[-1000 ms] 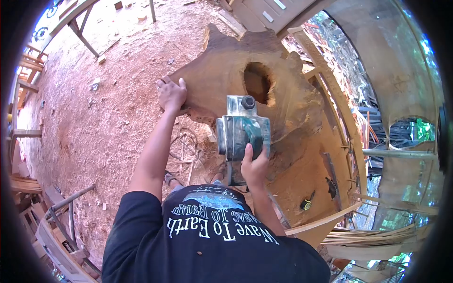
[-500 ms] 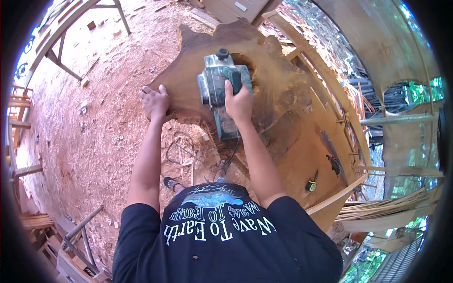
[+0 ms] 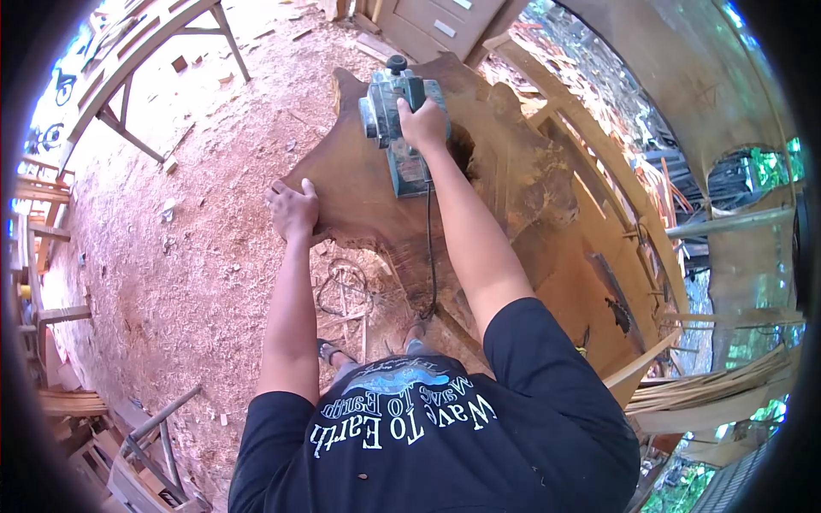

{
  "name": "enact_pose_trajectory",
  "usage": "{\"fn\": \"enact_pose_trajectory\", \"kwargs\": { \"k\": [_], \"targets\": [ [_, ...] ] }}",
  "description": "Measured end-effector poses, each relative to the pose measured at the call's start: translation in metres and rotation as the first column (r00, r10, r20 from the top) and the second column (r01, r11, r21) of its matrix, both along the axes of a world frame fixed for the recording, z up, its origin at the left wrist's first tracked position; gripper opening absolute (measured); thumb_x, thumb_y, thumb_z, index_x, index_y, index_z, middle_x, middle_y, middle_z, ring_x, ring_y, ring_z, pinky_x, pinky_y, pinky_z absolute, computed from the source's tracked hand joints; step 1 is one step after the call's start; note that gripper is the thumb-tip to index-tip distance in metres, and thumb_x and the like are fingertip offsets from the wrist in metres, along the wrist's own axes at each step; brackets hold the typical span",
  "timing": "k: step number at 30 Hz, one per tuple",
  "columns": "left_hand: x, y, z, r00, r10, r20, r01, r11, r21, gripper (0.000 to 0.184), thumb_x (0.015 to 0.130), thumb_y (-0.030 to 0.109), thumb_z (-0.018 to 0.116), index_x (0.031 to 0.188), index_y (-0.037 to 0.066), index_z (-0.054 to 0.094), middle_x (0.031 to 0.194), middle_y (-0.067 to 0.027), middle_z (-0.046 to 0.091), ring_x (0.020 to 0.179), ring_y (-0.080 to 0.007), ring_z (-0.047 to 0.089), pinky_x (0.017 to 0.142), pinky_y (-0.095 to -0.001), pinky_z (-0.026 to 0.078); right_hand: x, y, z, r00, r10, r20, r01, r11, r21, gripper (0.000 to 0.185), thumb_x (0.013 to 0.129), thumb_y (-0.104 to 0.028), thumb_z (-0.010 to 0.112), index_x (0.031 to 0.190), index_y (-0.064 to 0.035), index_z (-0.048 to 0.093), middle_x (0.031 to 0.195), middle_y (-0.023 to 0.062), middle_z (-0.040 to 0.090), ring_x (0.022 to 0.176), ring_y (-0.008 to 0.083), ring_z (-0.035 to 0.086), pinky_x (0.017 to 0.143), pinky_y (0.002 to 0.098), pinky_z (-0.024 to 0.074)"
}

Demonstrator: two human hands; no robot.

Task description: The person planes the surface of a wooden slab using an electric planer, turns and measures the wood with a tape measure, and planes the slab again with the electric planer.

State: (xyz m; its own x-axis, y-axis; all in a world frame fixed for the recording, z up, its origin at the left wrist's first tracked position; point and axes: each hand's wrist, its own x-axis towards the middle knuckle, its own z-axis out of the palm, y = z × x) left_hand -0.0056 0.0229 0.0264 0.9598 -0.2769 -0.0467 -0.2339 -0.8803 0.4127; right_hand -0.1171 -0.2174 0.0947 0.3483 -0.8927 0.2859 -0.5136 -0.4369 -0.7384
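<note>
My right hand (image 3: 424,125) is wrapped around the rear handle of a teal electric planer (image 3: 412,175), which sits flat on a large wood slab (image 3: 351,184). The brown slab has an irregular natural edge and a dark hole just right of the planer. A black power cord (image 3: 431,256) runs from the tool down toward my feet. At the slab's left projecting edge, my left hand (image 3: 293,209) grips the wood, thumb on top and fingers curled at the rim. The planer's underside is hidden against the slab.
Wood shavings (image 3: 197,282) cover the ground on the left. A wooden frame (image 3: 128,128) stands at upper left. On the right lie a broad board (image 3: 547,308) and a bundle of thin strips (image 3: 710,376). A looped wire (image 3: 342,286) lies near my feet.
The planer has slid forward over the slab, away from my body, with my right arm stretched further out. My left hand keeps its place on the edge. The whole view has shifted slightly.
</note>
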Motion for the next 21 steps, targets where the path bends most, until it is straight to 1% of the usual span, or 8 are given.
{"fn": "enact_pose_trajectory", "kwargs": {
  "k": [5, 6, 8, 12, 16, 18, 20, 21],
  "targets": [
    [0.000, 0.002, 0.006, 0.998, -0.007, -0.060, 0.006, 1.000, -0.023, 0.065, 0.093, 0.047, 0.056, 0.133, -0.003, 0.041, 0.133, -0.0255, 0.049, 0.116, -0.0409, 0.061, 0.097, -0.0493, 0.051, -0.009, 0.005, 0.000, 0.996, 0.060, 0.065, -0.063, 0.997, 0.048, 0.044, 0.082, -0.033, 0.074, 0.102, 0.0058, 0.065, 0.094, 0.0278, 0.071, 0.093, 0.0429, 0.070, 0.083, 0.0489, 0.0542],
    [0.001, 0.002, 0.007, 0.996, 0.000, -0.084, -0.003, 0.999, -0.032, 0.065, 0.093, 0.047, 0.056, 0.133, -0.003, 0.042, 0.134, -0.0254, 0.049, 0.117, -0.0410, 0.061, 0.097, -0.0492, 0.051, -0.009, 0.009, 0.000, 0.997, 0.047, 0.058, -0.057, 0.979, 0.195, 0.044, 0.082, -0.034, 0.074, 0.101, 0.0048, 0.066, 0.094, 0.0278, 0.071, 0.093, 0.0436, 0.070, 0.083, 0.0492, 0.0542],
    [0.002, 0.004, 0.009, 0.996, 0.011, -0.089, -0.015, 0.999, -0.044, 0.066, 0.093, 0.048, 0.056, 0.133, -0.003, 0.042, 0.134, -0.0257, 0.049, 0.118, -0.0410, 0.060, 0.097, -0.0490, 0.051, -0.029, 0.042, 0.001, 0.999, -0.031, -0.026, 0.033, 0.998, 0.047, 0.044, 0.083, -0.035, 0.073, 0.100, 0.0047, 0.066, 0.094, 0.0278, 0.071, 0.092, 0.0443, 0.069, 0.083, 0.0498, 0.0540],
    [0.002, 0.004, 0.005, 0.997, 0.016, -0.069, -0.019, 0.998, -0.052, 0.067, 0.093, 0.050, 0.056, 0.133, -0.002, 0.044, 0.134, -0.0260, 0.049, 0.118, -0.0412, 0.060, 0.097, -0.0483, 0.052, -0.106, 0.125, 0.002, 1.000, -0.012, -0.023, 0.013, 0.999, 0.048, 0.043, 0.088, -0.032, 0.071, 0.107, 0.0060, 0.065, 0.095, 0.0281, 0.071, 0.092, 0.0447, 0.069, 0.082, 0.0499, 0.0542],
    [0.001, 0.004, 0.003, 0.999, 0.006, -0.054, -0.008, 0.999, -0.038, 0.068, 0.093, 0.051, 0.056, 0.134, -0.002, 0.043, 0.133, -0.0267, 0.050, 0.119, -0.0415, 0.059, 0.097, -0.0485, 0.051, -0.180, 0.208, 0.018, 1.000, -0.011, -0.030, 0.016, 0.986, 0.166, 0.040, 0.089, -0.027, 0.071, 0.110, 0.0067, 0.064, 0.095, 0.0269, 0.071, 0.092, 0.0428, 0.070, 0.081, 0.0476, 0.0543],
    [0.002, 0.003, 0.005, 0.997, 0.018, -0.070, -0.021, 0.998, -0.053, 0.067, 0.093, 0.051, 0.056, 0.131, -0.003, 0.044, 0.133, -0.0259, 0.050, 0.122, -0.0412, 0.057, 0.099, -0.0492, 0.050, -0.214, 0.235, 0.011, 0.999, 0.032, 0.020, -0.034, 0.993, 0.117, 0.039, 0.089, -0.024, 0.072, 0.110, 0.0072, 0.064, 0.094, 0.0257, 0.072, 0.089, 0.0416, 0.071, 0.078, 0.0453, 0.0546],
    [0.004, -0.001, 0.000, 0.999, 0.000, -0.052, -0.002, 0.999, -0.042, 0.069, 0.094, 0.051, 0.054, 0.135, -0.003, 0.043, 0.135, -0.0289, 0.048, 0.122, -0.0428, 0.057, 0.099, -0.0489, 0.050, -0.237, 0.257, 0.013, 0.999, -0.033, -0.002, 0.032, 0.934, 0.357, 0.038, 0.089, -0.024, 0.073, 0.109, 0.0072, 0.064, 0.091, 0.0242, 0.072, 0.085, 0.0395, 0.072, 0.075, 0.0437, 0.0548],
    [0.005, 0.001, -0.005, 0.999, -0.006, -0.045, 0.005, 1.000, -0.029, 0.070, 0.095, 0.051, 0.052, 0.137, -0.003, 0.042, 0.137, -0.0303, 0.047, 0.123, -0.0437, 0.057, 0.100, -0.0488, 0.050, -0.241, 0.257, 0.009, 0.999, -0.034, -0.034, 0.043, 0.933, 0.356, 0.039, 0.089, -0.026, 0.073, 0.109, 0.0064, 0.064, 0.088, 0.0225, 0.072, 0.082, 0.0369, 0.072, 0.073, 0.0425, 0.0548]
  ]
}}
